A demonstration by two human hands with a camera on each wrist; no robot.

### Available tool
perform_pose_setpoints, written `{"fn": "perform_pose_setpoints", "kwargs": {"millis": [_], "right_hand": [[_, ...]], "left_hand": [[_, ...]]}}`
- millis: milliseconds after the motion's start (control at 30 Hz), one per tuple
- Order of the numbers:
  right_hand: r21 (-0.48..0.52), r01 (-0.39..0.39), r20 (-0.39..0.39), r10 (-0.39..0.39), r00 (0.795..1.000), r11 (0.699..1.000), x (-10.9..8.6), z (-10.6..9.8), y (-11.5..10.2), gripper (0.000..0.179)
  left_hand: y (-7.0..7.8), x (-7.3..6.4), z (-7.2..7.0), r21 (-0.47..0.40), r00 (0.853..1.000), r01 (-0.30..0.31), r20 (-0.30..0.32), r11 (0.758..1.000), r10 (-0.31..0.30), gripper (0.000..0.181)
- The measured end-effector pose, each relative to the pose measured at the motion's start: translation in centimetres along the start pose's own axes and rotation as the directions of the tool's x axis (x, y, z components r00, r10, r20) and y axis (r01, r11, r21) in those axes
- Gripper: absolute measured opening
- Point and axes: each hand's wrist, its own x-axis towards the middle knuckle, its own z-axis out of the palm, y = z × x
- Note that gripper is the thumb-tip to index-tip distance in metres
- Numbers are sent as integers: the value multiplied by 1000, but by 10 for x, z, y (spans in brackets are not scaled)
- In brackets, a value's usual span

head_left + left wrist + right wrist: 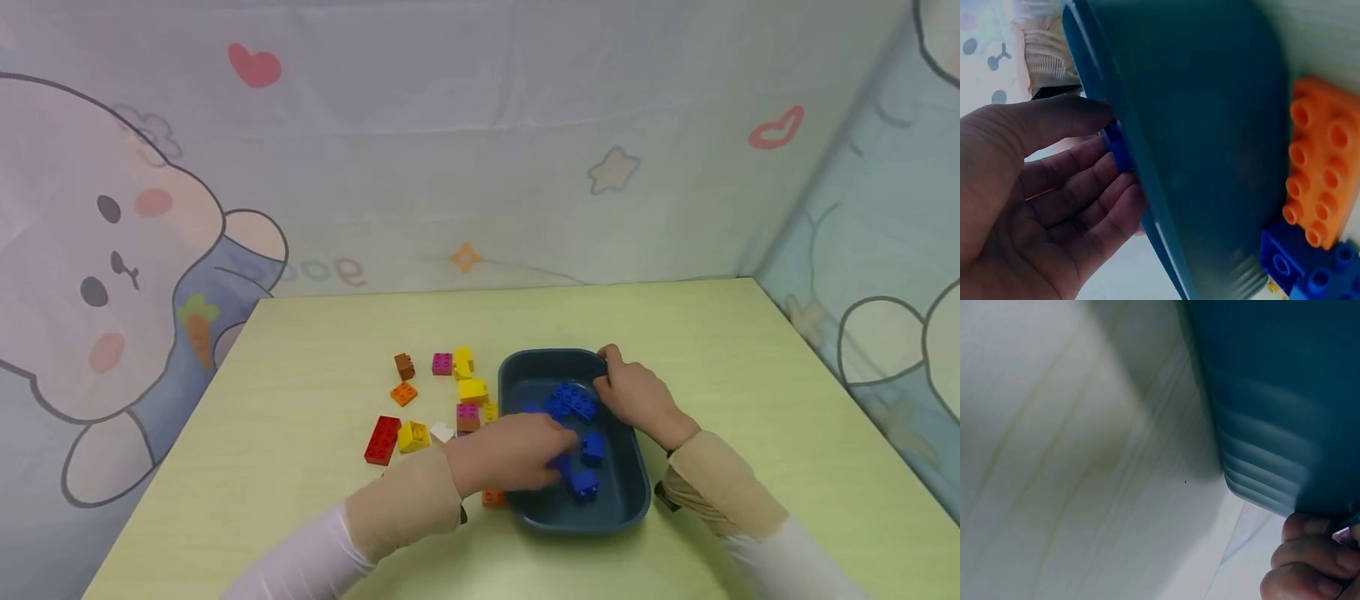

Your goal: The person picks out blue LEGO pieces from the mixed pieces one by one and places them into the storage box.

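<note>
A dark blue-grey plastic bin [637, 500] stands on the table with several blue toy bricks [592, 448] inside. My left hand [517, 452] reaches over the bin's left rim. A small blue brick [1119, 149] sits between its thumb and fingertips, partly hidden by the bin's wall in the left wrist view. My right hand [645, 400] grips the rim at the bin's far right corner, fingers curled over the edge. In the right wrist view, the fingers [1310, 559] show at the bin's lower corner.
Left of the bin lie loose bricks: a red brick [382, 440], a yellow one [414, 437], a brown one [404, 367] and several others. An orange brick [1325, 162] and a blue brick [1285, 256] lie close to the bin's left side. A printed cloth [420, 167] hangs behind the table.
</note>
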Motion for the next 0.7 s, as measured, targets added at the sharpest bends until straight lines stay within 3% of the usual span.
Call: {"fn": "perform_pose_setpoints", "kwargs": {"millis": [200, 367, 700], "right_hand": [[-15, -9, -5, 9, 1000, 1000, 0, -2, -1, 39], [-6, -7, -5, 7, 1000, 1000, -2, -4, -4, 40], [-5, -4, -10, 4, 1000, 1000, -2, -2, -4, 40]], "left_hand": [[-1, 2, 7, 9, 1000, -24, -3, 1000, 24, 18], [-1, -2, 7, -4, 1000, -7, 8, 1000, 7, 18], [-4, -7, 26, 37, 996, 13, 89, 999, -16, 13]]}}
